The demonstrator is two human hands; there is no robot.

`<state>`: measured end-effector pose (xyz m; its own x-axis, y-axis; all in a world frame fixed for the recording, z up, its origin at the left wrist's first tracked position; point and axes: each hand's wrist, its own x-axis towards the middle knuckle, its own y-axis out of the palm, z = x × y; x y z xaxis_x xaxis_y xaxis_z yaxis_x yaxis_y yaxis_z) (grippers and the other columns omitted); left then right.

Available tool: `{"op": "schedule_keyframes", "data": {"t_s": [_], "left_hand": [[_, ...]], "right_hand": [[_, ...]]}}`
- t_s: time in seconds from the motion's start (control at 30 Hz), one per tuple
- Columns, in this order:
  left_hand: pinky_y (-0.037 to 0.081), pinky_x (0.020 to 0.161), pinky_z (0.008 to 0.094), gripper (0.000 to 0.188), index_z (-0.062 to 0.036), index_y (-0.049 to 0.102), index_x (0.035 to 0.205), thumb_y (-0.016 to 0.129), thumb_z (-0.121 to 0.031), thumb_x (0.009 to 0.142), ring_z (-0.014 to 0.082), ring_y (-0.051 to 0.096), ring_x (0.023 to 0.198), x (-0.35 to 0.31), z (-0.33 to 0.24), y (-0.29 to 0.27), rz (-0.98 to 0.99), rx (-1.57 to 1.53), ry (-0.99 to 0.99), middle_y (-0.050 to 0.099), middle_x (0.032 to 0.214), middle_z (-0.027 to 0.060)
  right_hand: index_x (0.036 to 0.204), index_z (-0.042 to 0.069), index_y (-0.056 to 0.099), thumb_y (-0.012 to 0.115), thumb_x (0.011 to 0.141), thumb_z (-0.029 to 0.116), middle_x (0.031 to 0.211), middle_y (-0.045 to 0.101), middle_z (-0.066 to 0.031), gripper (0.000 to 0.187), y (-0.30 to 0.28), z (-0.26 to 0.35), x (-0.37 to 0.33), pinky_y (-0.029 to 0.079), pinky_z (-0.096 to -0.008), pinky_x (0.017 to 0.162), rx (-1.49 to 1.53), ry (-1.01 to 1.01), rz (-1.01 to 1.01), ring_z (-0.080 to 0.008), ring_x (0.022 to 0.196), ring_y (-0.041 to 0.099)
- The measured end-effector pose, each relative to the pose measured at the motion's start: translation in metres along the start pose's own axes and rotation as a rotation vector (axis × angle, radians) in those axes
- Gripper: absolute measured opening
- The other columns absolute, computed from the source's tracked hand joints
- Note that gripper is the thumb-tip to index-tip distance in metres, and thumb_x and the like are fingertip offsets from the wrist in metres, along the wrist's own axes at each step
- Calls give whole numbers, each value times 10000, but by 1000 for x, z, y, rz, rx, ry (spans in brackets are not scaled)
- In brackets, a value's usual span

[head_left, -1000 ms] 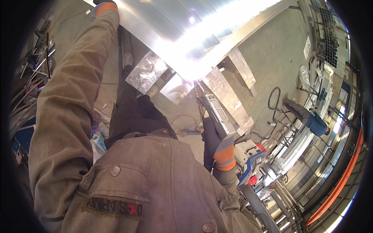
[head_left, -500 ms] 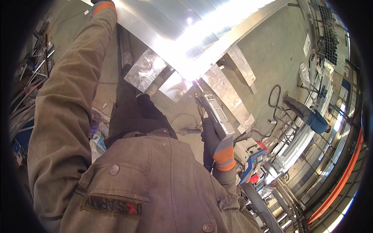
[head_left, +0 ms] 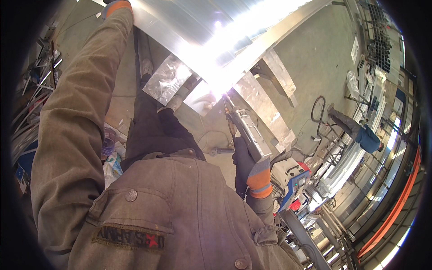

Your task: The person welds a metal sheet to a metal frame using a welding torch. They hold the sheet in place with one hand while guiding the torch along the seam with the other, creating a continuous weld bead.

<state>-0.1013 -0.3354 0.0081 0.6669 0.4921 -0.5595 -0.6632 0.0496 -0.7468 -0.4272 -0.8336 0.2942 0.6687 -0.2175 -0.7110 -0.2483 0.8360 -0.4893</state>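
In a dark glove with an orange and grey cuff, my right hand (head_left: 245, 164) is closed around a silver, boxy welding gun (head_left: 250, 135). Its narrow tip points up at the near corner of a large metal frame (head_left: 157, 27), where a white glare hides the point of contact. My left arm reaches far forward, and my left hand (head_left: 118, 5), gloved alike, is at the frame's left edge. The picture's edge cuts off its fingers. Flat metal plates (head_left: 265, 110) stick out under the frame's corner.
A white and blue machine with a small panel (head_left: 292, 186) stands at right, near a looped black hose (head_left: 318, 110). Farther right, a person in blue (head_left: 368, 138) bends beside long pale profiles (head_left: 344, 171). Metal strips (head_left: 31, 105) lie heaped at left, and a bucket (head_left: 109, 141) stands nearer.
The gun and my right hand have barely moved, and the glare stays at the frame's corner. My left hand has shifted very slightly left in the picture.
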Motion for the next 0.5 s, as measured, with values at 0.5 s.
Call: {"op": "schedule_keyframes", "data": {"t_s": [0.5], "left_hand": [[646,1044,434,302,-50,864,1242,832,-194,978,347,807,1230,6,-6,26,-223,-160,-56,845,1261,194]], "right_hand": [[1276,0,754,767,1090,217,819,684,-5,286,1,-9,-6,512,-303,568,-4,-34,-14,-105,666,657]]}}
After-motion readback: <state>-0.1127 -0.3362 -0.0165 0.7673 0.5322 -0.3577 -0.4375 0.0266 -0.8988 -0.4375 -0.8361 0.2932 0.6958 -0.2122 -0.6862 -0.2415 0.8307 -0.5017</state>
